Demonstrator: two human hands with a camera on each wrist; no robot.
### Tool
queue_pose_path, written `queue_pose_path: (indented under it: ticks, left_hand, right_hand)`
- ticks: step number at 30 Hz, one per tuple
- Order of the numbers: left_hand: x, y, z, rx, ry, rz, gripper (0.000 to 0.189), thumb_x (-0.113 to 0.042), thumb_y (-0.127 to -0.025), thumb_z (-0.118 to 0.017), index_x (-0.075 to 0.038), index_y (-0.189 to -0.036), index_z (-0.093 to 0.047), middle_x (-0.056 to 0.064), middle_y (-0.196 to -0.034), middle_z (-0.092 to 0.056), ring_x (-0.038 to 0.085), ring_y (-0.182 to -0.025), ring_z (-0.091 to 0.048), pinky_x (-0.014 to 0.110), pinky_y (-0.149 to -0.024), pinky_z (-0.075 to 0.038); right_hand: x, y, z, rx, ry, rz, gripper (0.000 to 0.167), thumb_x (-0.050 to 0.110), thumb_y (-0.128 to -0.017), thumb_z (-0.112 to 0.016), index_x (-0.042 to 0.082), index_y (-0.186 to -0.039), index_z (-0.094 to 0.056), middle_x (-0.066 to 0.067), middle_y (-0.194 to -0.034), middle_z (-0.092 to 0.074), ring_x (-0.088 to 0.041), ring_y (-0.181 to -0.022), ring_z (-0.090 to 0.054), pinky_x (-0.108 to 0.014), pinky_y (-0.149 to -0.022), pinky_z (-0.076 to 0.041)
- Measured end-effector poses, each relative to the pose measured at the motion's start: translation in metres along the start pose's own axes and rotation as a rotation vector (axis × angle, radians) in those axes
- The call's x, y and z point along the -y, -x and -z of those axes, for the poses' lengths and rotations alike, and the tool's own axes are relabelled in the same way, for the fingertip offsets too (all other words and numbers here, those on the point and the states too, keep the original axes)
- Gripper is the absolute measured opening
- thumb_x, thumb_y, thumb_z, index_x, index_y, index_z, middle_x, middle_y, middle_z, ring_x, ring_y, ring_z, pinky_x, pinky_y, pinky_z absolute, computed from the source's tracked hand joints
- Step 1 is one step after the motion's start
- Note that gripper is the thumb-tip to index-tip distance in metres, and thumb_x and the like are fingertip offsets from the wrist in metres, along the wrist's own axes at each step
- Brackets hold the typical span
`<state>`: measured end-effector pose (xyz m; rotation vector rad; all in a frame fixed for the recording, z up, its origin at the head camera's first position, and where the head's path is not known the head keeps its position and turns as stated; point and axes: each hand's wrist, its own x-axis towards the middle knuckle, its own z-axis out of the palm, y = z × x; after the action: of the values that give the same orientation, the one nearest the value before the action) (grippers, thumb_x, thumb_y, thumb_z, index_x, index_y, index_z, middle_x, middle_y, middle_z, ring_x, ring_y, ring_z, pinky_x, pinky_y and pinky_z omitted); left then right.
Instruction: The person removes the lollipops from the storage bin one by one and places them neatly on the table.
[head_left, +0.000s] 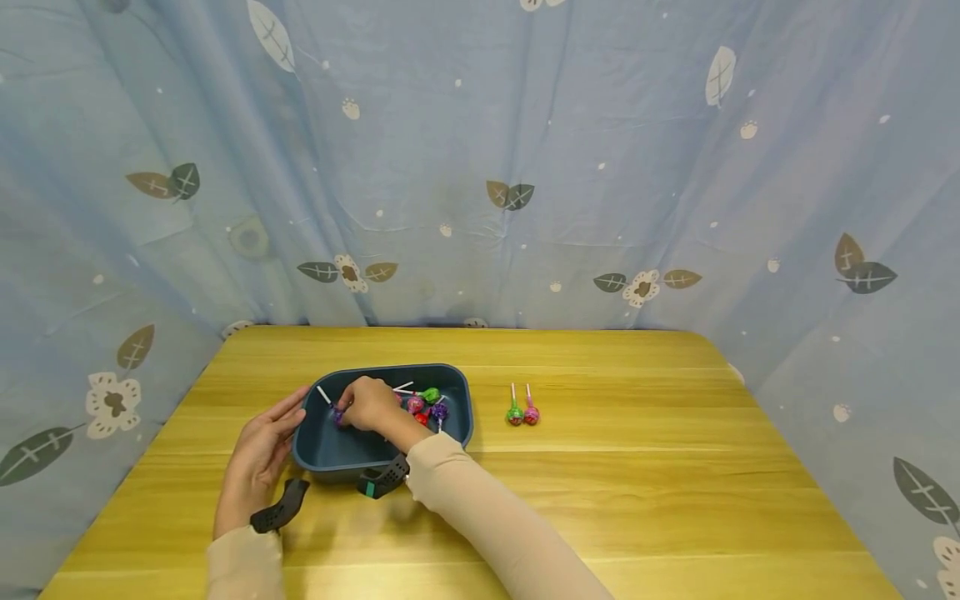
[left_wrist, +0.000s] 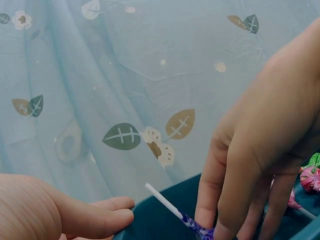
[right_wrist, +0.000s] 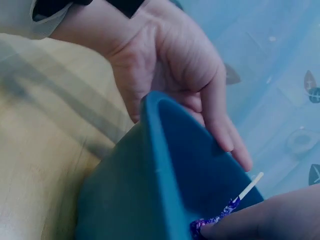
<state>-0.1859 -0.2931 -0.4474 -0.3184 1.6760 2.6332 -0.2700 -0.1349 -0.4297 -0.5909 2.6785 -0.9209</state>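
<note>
Right hand pinching purple lollipop in blue bin, left hand at rim

Right hand (head_left: 372, 404) reaches into blue bin (head_left: 341, 454), left part; thumb and fingers pinch purple lollipop (head_left: 338, 416) by its wrapped head, white stick slanting up toward the bin's left end. Left hand (head_left: 258, 454) at the bin's left end, fingers mostly straight, touching the rim, not curled round anything. Other candy bunched in the bin's right part: green-wrapped lollipop (head_left: 431, 395), pink-wrapped lollipop (head_left: 415, 404), red-wrapped lollipop (head_left: 422, 419), second purple lollipop (head_left: 439, 411); exact count unclear, right arm covers some. Outside, right of bin: loose green lollipop (head_left: 514, 415) and loose pink lollipop (head_left: 532, 414), side by side, sticks pointing away from person. All on wood-grain surface (head_left: 637, 483). Blue leaf-print curtain (head_left: 450, 150) behind. Black strap on each wrist, beige sleeves.
</note>
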Motion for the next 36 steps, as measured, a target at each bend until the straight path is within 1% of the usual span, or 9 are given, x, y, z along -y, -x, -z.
queue_pose_path:
  ticks: [4, 7, 10, 16, 20, 23, 28, 31, 36]
  left_hand:
    - [-0.001, -0.001, -0.001, -0.012, 0.0, 0.019, 0.034, -0.006, -0.098, -0.056, -0.024, -0.125, -0.067, -0.011, -0.103, -0.07, 0.006, -0.096, -0.067, 0.022, -0.081, -0.052]
    - [-0.002, -0.001, -0.001, -0.015, 0.008, 0.025, 0.033, -0.006, -0.098, -0.056, -0.026, -0.121, -0.07, -0.012, -0.102, -0.07, 0.006, -0.094, -0.067, 0.022, -0.08, -0.053]
    - [-0.003, 0.0, 0.0, -0.008, 0.014, 0.015, 0.033, -0.005, -0.098, -0.056, -0.027, -0.116, -0.072, -0.012, -0.102, -0.07, 0.005, -0.093, -0.067, 0.021, -0.079, -0.053]
    - [-0.003, 0.002, 0.002, -0.008, 0.014, 0.0, 0.034, -0.004, -0.098, -0.056, -0.03, -0.11, -0.075, -0.013, -0.101, -0.07, 0.004, -0.088, -0.068, 0.019, -0.072, -0.054]
    - [-0.002, 0.002, 0.002, 0.004, 0.003, 0.001, 0.034, -0.004, -0.097, -0.057, -0.029, -0.114, -0.073, -0.014, -0.103, -0.069, 0.004, -0.089, -0.067, 0.019, -0.073, -0.054]
    - [-0.001, 0.003, 0.002, 0.02, -0.005, -0.008, 0.034, -0.004, -0.098, -0.057, -0.029, -0.116, -0.072, -0.014, -0.105, -0.069, 0.004, -0.091, -0.067, 0.019, -0.073, -0.054]
    - [0.0, 0.004, 0.001, 0.037, -0.011, -0.019, 0.034, -0.005, -0.097, -0.058, -0.027, -0.121, -0.069, -0.013, -0.107, -0.069, 0.004, -0.093, -0.067, 0.019, -0.073, -0.054]
    - [0.0, 0.004, 0.001, 0.041, -0.02, -0.015, 0.034, -0.007, -0.098, -0.058, -0.027, -0.123, -0.068, -0.013, -0.107, -0.069, 0.004, -0.091, -0.067, 0.018, -0.071, -0.054]
    - [-0.001, 0.003, 0.001, 0.041, -0.016, -0.006, 0.033, -0.007, -0.098, -0.057, -0.029, -0.12, -0.07, -0.013, -0.106, -0.069, 0.004, -0.089, -0.067, 0.018, -0.069, -0.054]
  right_hand:
    - [-0.002, 0.005, 0.006, 0.045, -0.249, -0.027, 0.01, 0.003, -0.079, -0.08, 0.009, -0.08, -0.071, 0.001, -0.068, -0.063, -0.016, -0.053, -0.066, -0.025, -0.049, -0.054]
    - [-0.005, 0.01, 0.011, 0.079, -0.414, -0.024, 0.009, -0.003, -0.08, -0.076, 0.004, -0.082, -0.07, -0.002, -0.069, -0.064, -0.019, -0.061, -0.068, -0.03, -0.052, -0.057]
    - [-0.011, 0.015, 0.015, 0.109, -0.518, 0.009, 0.008, -0.005, -0.082, -0.074, 0.001, -0.085, -0.07, -0.003, -0.073, -0.064, -0.022, -0.069, -0.069, -0.033, -0.056, -0.058]
    - [-0.028, 0.027, 0.029, 0.163, -0.599, 0.092, 0.007, -0.003, -0.086, -0.07, 0.0, -0.092, -0.069, -0.004, -0.081, -0.064, -0.024, -0.073, -0.069, -0.035, -0.066, -0.058]
    - [-0.038, 0.037, 0.041, 0.167, -0.615, 0.115, 0.007, 0.0, -0.088, -0.07, 0.0, -0.095, -0.069, -0.003, -0.083, -0.064, -0.025, -0.076, -0.07, -0.035, -0.071, -0.058]
    - [-0.045, 0.044, 0.051, 0.152, -0.608, 0.125, 0.009, 0.005, -0.088, -0.07, 0.003, -0.097, -0.069, -0.002, -0.084, -0.065, -0.025, -0.08, -0.07, -0.034, -0.069, -0.058]
    - [-0.056, 0.058, 0.066, 0.113, -0.626, 0.14, 0.017, 0.012, -0.09, -0.07, 0.004, -0.105, -0.069, -0.001, -0.088, -0.067, -0.03, -0.087, -0.07, -0.042, -0.073, -0.057]
    - [-0.063, 0.065, 0.073, 0.087, -0.666, 0.147, 0.02, 0.011, -0.091, -0.069, 0.001, -0.108, -0.067, -0.004, -0.091, -0.065, -0.035, -0.09, -0.068, -0.047, -0.08, -0.055]
    - [-0.075, 0.075, 0.078, 0.028, -0.699, 0.167, 0.02, 0.008, -0.09, -0.069, -0.001, -0.108, -0.067, -0.008, -0.093, -0.064, -0.039, -0.09, -0.066, -0.049, -0.082, -0.054]
